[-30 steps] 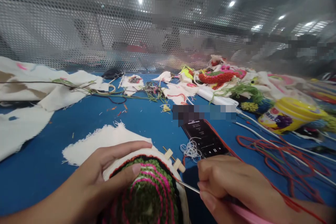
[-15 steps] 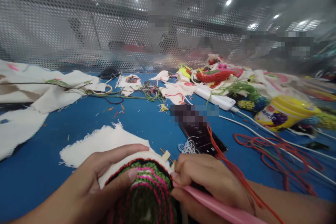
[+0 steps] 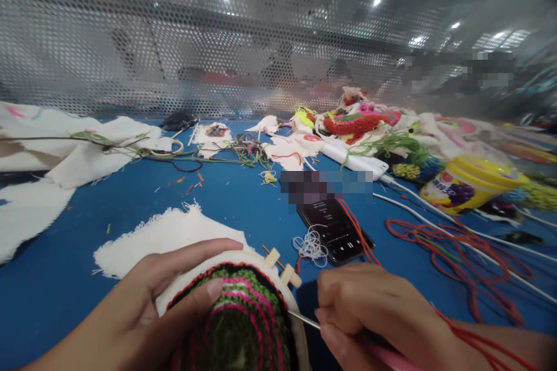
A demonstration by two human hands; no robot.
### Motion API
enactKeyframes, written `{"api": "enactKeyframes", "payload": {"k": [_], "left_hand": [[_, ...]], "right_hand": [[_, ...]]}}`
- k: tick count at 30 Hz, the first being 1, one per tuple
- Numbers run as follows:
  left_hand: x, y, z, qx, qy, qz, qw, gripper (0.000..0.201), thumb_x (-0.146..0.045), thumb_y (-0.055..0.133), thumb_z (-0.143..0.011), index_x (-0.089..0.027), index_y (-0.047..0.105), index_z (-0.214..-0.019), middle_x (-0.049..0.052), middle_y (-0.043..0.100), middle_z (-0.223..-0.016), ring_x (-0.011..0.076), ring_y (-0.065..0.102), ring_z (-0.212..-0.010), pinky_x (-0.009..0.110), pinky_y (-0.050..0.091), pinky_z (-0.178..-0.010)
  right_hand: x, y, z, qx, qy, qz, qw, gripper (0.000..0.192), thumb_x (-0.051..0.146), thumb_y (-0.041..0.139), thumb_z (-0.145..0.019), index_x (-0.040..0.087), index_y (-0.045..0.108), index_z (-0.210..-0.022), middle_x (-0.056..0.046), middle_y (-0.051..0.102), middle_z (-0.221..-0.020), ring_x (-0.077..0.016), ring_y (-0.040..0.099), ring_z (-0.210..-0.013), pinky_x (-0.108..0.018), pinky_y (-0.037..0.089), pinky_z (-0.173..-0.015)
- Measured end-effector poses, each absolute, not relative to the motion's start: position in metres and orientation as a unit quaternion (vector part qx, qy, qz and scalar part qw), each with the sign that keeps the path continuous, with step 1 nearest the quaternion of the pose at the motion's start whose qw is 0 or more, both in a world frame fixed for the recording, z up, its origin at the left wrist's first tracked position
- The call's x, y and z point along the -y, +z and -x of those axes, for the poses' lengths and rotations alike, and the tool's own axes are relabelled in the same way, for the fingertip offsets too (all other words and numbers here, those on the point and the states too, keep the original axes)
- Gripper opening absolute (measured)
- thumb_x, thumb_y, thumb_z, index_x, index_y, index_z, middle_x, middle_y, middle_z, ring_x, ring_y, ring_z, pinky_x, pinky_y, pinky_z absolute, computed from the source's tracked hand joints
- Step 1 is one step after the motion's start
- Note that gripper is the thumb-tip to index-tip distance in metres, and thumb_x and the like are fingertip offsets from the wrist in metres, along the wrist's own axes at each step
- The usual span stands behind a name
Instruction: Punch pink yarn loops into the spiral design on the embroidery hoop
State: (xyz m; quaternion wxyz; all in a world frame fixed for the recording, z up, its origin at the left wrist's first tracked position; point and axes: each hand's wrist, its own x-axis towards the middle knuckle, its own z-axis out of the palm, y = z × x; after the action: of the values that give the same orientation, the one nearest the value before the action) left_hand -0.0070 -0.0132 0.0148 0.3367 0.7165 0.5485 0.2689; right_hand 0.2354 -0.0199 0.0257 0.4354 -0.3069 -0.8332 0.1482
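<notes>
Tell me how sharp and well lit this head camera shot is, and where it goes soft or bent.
Head view: even overhead light, ceiling lamps showing as glare spots through the perforated screen. The phone and blue table are fairly sharp; the left hand, right hand and embroidery hoop are softer, close to the lens. Wide-angle bending stretches the right edge, smearing the yellow tub.

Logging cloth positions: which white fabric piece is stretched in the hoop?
The embroidered fabric under the left hand; the other white cloths lie loose farther away on the blue table.
</notes>
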Motion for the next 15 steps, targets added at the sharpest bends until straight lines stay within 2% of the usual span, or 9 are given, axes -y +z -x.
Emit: {"api": "enactKeyframes", "payload": {"k": [3, 5, 7, 10, 13, 15], "left_hand": [[0.015, 0.012, 0.012, -0.563, 0.258, -0.707, 0.342, 0.037, -0.047, 0.054, -0.081, -0.036, 0.060, -0.116, -0.005, 0.062, -0.120, 0.0227, 0.059, -0.109, 0.026, 0.051, -0.086], [0.016, 0.011, 0.015, -0.569, 0.250, -0.707, 0.339, 0.038, -0.046, 0.054, -0.082, -0.036, 0.059, -0.118, -0.005, 0.062, -0.121, 0.0228, 0.058, -0.110, 0.026, 0.051, -0.086], [0.016, 0.011, 0.015, -0.572, 0.245, -0.710, 0.330, 0.037, -0.047, 0.053, -0.082, -0.037, 0.059, -0.117, -0.007, 0.062, -0.120, 0.0216, 0.058, -0.110, 0.026, 0.050, -0.088], [0.015, 0.015, 0.011, -0.559, 0.243, -0.726, 0.318, 0.035, -0.049, 0.052, -0.081, -0.038, 0.061, -0.114, -0.008, 0.062, -0.120, 0.0202, 0.059, -0.110, 0.026, 0.049, -0.089], [0.014, 0.020, 0.004, -0.554, 0.255, -0.730, 0.309, 0.036, -0.053, 0.052, -0.080, -0.036, 0.064, -0.109, -0.008, 0.064, -0.117, 0.0206, 0.060, -0.108, 0.027, 0.051, -0.088], [0.015, 0.023, 0.001, -0.566, 0.264, -0.719, 0.305, 0.036, -0.055, 0.052, -0.078, -0.037, 0.066, -0.106, -0.008, 0.065, -0.114, 0.0203, 0.061, -0.106, 0.026, 0.052, -0.087]], "right_hand": [[0.012, 0.024, -0.233, 0.869, 0.176, 0.272, 0.374, 0.023, 0.010, 0.044, -0.080, 0.019, 0.035, -0.061, 0.005, 0.039, -0.053, -0.0069, 0.034, -0.048, -0.020, 0.028, -0.046], [0.007, 0.023, -0.233, 0.892, 0.198, 0.263, 0.310, 0.021, 0.015, 0.046, -0.082, 0.019, 0.040, -0.062, 0.003, 0.045, -0.057, -0.0080, 0.038, -0.052, -0.020, 0.030, -0.048], [0.004, 0.022, -0.232, 0.899, 0.208, 0.255, 0.289, 0.020, 0.020, 0.047, -0.083, 0.018, 0.043, -0.063, 0.001, 0.049, -0.059, -0.0092, 0.042, -0.054, -0.021, 0.033, -0.049], [0.006, 0.020, -0.229, 0.884, 0.193, 0.260, 0.337, 0.021, 0.016, 0.047, -0.080, 0.019, 0.039, -0.061, 0.002, 0.048, -0.055, -0.0086, 0.040, -0.051, -0.021, 0.031, -0.049], [0.012, 0.021, -0.231, 0.858, 0.158, 0.268, 0.408, 0.024, 0.009, 0.043, -0.078, 0.020, 0.032, -0.060, 0.005, 0.040, -0.049, -0.0073, 0.033, -0.046, -0.021, 0.027, -0.046], [0.017, 0.023, -0.236, 0.849, 0.145, 0.275, 0.427, 0.025, 0.006, 0.042, -0.076, 0.020, 0.029, -0.060, 0.006, 0.036, -0.048, -0.0069, 0.031, -0.044, -0.021, 0.028, -0.046]]}}
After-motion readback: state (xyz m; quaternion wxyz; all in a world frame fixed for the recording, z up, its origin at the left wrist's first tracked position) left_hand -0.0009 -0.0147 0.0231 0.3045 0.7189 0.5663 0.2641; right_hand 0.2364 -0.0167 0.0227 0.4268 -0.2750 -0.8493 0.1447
